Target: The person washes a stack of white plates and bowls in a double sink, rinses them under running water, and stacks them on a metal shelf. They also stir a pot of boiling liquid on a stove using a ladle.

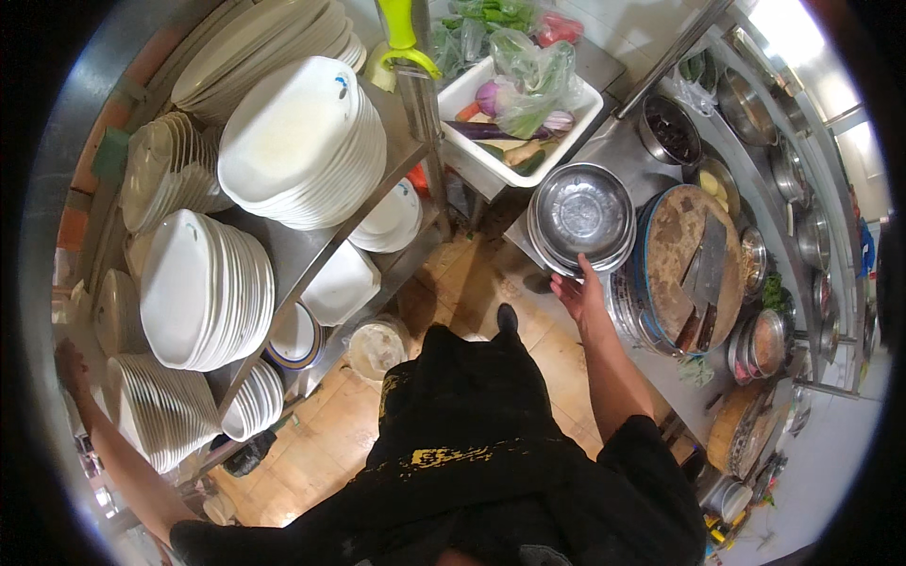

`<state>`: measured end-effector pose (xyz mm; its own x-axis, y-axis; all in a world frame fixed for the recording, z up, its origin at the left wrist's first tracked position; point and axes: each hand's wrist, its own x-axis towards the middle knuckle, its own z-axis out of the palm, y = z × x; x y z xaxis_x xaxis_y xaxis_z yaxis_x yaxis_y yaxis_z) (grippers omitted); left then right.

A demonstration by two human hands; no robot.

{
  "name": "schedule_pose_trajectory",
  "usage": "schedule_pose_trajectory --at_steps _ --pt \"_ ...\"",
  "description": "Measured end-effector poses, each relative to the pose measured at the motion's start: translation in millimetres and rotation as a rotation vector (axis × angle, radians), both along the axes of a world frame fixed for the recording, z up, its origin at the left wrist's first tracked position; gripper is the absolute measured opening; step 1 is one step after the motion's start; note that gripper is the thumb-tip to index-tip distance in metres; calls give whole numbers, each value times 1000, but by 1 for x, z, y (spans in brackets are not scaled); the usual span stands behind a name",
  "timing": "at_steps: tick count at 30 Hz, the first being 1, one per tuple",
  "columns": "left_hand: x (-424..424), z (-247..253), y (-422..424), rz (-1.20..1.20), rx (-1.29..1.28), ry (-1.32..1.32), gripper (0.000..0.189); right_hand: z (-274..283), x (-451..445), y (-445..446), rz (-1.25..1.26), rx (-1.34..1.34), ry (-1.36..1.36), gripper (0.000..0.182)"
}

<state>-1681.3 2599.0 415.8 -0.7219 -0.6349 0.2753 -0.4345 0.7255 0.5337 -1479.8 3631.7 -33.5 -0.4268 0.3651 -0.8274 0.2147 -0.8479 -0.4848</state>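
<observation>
My right hand is at the near side of a stack of stainless steel bowls. One digit lies over the bowls' rim, and the other fingers spread apart just outside it. The stack sits at the edge of a steel worktable. Far to the left, my left hand reaches in beside the plate shelf; it is dim and blurred, so what it touches is unclear. Close to that forearm stand a row of white dishes and a stack of white oval plates.
A round chopping board carries cleavers. A white tub of vegetables stands ahead. More plates fill the steel shelf. A white bucket is on the tiled floor. Metal bowls line the right-hand racks.
</observation>
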Motion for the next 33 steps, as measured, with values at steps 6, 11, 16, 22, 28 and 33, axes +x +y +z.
schedule_pose_trajectory --at_steps 6,11,16,22,28,33 --pt "101 -2 225 -266 21 108 43 -42 3 37 -82 -6 76 28" --pt "214 -98 474 -430 353 -25 38 -40 17 36 -20 124 48 12" --pt "238 -253 616 -612 990 -403 33 -11 71 26 275 56 -11 11" --pt "247 -318 745 -812 1314 -616 71 13 156 -22 412 61 13 25" --pt "272 -311 774 -1147 1178 -925 79 59 264 -38 291 304 147 45" --pt "340 -314 819 -1366 1110 -1058 64 101 383 -43 110 451 -33 59"
